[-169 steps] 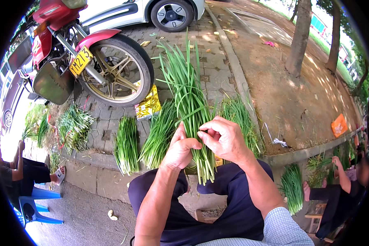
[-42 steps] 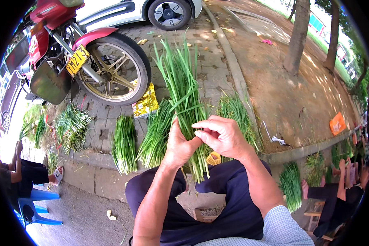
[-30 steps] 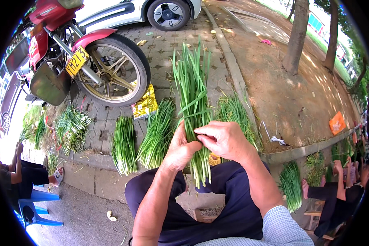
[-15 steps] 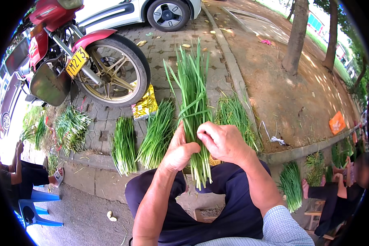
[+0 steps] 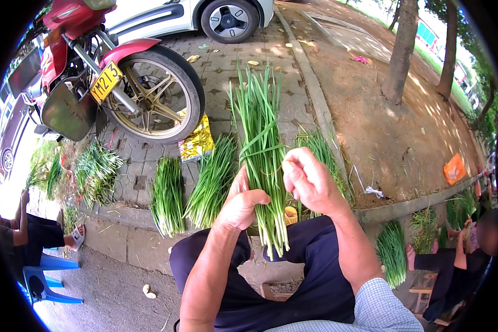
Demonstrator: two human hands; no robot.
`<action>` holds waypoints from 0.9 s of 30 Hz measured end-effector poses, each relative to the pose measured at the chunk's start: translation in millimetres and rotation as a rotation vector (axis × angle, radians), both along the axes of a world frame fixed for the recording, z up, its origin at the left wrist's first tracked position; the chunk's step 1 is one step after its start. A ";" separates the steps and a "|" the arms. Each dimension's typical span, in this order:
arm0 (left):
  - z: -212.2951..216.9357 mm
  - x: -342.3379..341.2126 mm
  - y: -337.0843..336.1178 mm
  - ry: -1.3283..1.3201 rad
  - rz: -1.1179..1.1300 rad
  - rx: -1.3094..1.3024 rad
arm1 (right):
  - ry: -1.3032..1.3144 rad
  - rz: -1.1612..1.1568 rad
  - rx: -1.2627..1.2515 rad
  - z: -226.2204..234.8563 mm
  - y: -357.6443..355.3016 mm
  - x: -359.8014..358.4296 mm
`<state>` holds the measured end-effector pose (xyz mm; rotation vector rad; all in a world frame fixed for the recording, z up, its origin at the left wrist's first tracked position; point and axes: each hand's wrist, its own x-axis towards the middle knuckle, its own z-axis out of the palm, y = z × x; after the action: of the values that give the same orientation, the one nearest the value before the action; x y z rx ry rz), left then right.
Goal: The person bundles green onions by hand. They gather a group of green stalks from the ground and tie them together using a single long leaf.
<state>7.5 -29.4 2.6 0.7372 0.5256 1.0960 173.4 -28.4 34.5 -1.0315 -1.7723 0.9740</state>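
Note:
A long bunch of garlic chives stands upright in front of me, green blades up and pale stem ends down between my knees. My left hand is wrapped round its lower part, thumb across the front. One blade crosses the bunch slantwise above that hand. Just right of the bunch is my right hand, apart from it, with fingers curled into a pinch. A thin pale strand seems to run from the bunch toward these fingers, but I cannot make it out clearly.
Bunches of chives lie left of my hands, with a looser green heap to the right. A motorcycle stands ahead on the left, near a yellow packet. People sit at both sides, one near a blue stool.
My right hand has moved up and right, off the chives, with fingers still curled. My left hand keeps its hold on the bunch.

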 end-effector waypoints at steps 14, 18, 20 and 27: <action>-5.3 2.0 3.0 -0.002 0.100 -0.002 | -0.021 -0.302 -0.049 -29.2 25.8 31.6; -14.5 7.9 4.8 0.013 0.166 -0.006 | 0.046 -0.221 0.096 -17.5 17.3 11.6; -15.5 8.9 2.8 0.041 0.171 -0.027 | -0.051 -0.154 0.290 -15.3 15.0 0.7; -22.0 16.1 -1.2 0.128 0.178 0.017 | -0.250 -0.221 0.442 -19.7 14.8 -11.3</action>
<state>23.6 -30.5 -19.4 0.7902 0.7025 1.2246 162.1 -13.6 14.8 -1.0604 -1.9099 0.3037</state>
